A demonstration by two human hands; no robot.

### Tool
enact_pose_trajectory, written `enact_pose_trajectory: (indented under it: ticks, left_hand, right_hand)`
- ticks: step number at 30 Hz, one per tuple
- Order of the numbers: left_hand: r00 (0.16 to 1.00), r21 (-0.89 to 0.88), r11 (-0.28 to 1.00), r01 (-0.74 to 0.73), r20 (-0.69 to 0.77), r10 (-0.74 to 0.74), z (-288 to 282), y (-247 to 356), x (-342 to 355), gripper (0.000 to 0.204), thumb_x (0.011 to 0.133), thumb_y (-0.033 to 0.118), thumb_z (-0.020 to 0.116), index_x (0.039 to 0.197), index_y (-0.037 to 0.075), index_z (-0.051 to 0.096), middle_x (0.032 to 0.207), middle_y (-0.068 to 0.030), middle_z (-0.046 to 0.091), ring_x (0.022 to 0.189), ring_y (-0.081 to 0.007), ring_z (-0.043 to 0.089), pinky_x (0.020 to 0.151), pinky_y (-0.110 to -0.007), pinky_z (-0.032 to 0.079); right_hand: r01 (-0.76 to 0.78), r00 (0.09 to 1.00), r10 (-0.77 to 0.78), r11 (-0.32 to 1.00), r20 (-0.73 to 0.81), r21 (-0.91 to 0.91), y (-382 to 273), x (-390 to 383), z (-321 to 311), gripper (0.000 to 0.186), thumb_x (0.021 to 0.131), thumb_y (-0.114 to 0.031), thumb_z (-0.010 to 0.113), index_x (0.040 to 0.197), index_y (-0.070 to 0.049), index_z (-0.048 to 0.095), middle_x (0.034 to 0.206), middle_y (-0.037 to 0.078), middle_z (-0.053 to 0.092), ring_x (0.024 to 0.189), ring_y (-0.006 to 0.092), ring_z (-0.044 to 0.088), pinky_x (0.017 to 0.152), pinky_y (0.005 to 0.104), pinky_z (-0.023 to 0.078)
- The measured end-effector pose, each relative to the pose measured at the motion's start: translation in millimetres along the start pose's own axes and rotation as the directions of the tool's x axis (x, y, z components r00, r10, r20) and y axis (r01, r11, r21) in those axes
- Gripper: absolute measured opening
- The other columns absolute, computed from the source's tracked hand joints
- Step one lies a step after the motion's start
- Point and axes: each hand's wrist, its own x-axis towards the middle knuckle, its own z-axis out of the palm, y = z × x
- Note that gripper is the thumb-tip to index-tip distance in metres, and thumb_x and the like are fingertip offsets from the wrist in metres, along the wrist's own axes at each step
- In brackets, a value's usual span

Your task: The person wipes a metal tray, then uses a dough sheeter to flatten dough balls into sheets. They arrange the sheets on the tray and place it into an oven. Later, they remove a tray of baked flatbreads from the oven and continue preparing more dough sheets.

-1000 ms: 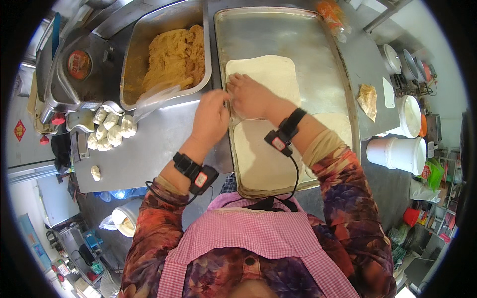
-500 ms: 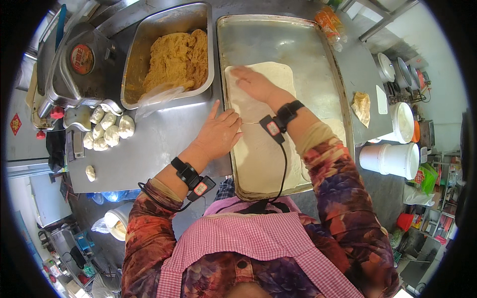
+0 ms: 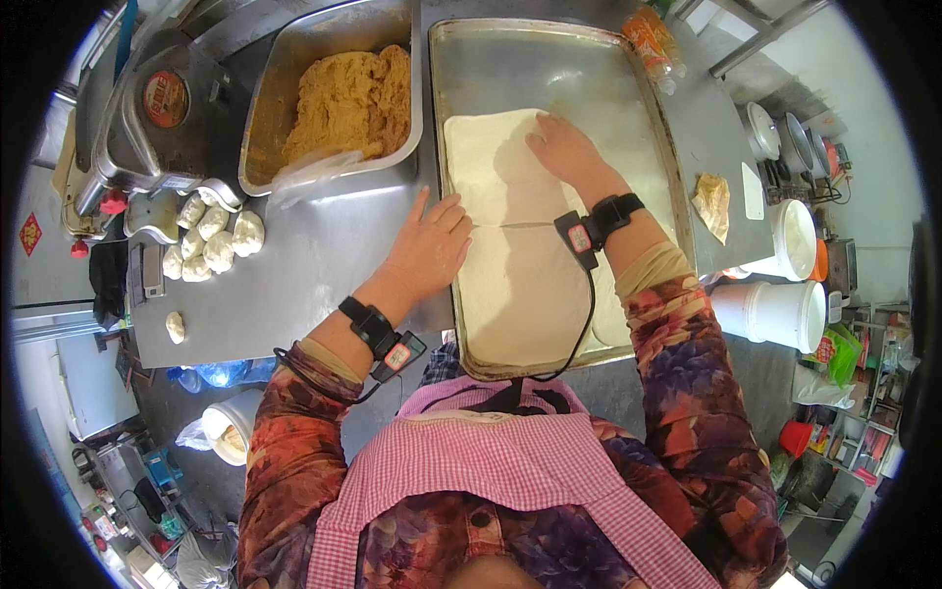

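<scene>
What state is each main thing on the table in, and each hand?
Tray: partly covered
Far sheet: flat
Near sheets: flat
Pan: uncovered, partly filled
Paste: heaped, rough
Film: crumpled
White lumps: clustered, one apart
Left hand: fingers spread
Right hand: at far sheet's edge

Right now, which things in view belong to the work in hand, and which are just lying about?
In the work:
- upper dough sheet, right hand at its upper right corner
- lower dough sheet
- metal tray, left hand by its left rim

Apparently just lying about:
- crumpled tan wrapper
- orange-and-clear plastic item
- white buckets
</scene>
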Motion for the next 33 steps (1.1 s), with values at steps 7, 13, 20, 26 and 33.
enact_pose_trajectory:
  ticks: [7,13,20,26,33]
  left_hand:
    - [0.994,-0.024,0.999,-0.03,-0.103,0.027,5.9,-0.2,-1.4,0.019,0.088,0.018,0.052,0.099,0.004,0.059,0.108,-0.0104,0.055,0.122,-0.0266,0.044,0.108,-0.053,0.025]
    - [0.992,-0.048,0.999,-0.015,-0.125,0.009,9.7,-1.1,-1.7,0.019,0.087,0.017,0.052,0.099,0.004,0.059,0.108,-0.0102,0.055,0.123,-0.0263,0.043,0.107,-0.053,0.026]
    - [0.99,0.016,0.999,-0.032,-0.141,0.034,5.9,5.6,2.3,0.033,0.088,0.016,0.052,0.119,0.004,0.054,0.122,-0.0093,0.051,0.124,-0.0245,0.043,0.112,-0.05,0.021]
    - [0.995,-0.071,0.994,-0.087,0.035,0.09,1.1,2.9,8.3,0.031,0.087,0.016,0.054,0.115,0.003,0.057,0.116,-0.0079,0.055,0.116,-0.0227,0.048,0.113,-0.048,0.021]
    - [0.997,-0.088,0.993,-0.075,0.027,0.077,-0.1,5.2,7.4,0.024,0.085,0.016,0.056,0.105,0.003,0.06,0.106,-0.0079,0.058,0.108,-0.0237,0.053,0.111,-0.045,0.025]
  right_hand:
    - [0.289,0.955,-0.282,0.955,0.094,-0.066,-10.9,-39.5,3.1,0.057,0.089,-0.033,0.05,0.132,0.004,0.041,0.141,0.025,0.033,0.13,0.0423,0.03,0.108,0.0501,0.024]
    - [0.434,0.887,-0.41,0.897,0.211,-0.081,-29.4,-133.3,8.8,0.064,0.09,-0.029,0.052,0.139,0.007,0.03,0.147,0.027,0.024,0.138,0.0429,0.02,0.113,0.0483,0.019]
    - [0.295,0.955,-0.282,0.935,0.094,-0.197,-2.4,-141.4,-1.8,0.058,0.089,-0.029,0.052,0.132,0.008,0.04,0.142,0.027,0.033,0.133,0.0414,0.03,0.111,0.0445,0.024]
    - [0.362,0.932,-0.361,0.927,0.037,-0.096,-34.4,-140.8,11.2,0.061,0.088,-0.03,0.054,0.131,0.01,0.04,0.139,0.028,0.036,0.132,0.0429,0.03,0.111,0.0465,0.024]
    - [0.474,0.88,-0.474,0.878,0.012,-0.067,-61.1,-130.1,26.6,0.052,0.084,-0.024,0.054,0.124,0.009,0.048,0.134,0.025,0.042,0.128,0.0438,0.034,0.109,0.0474,0.027]
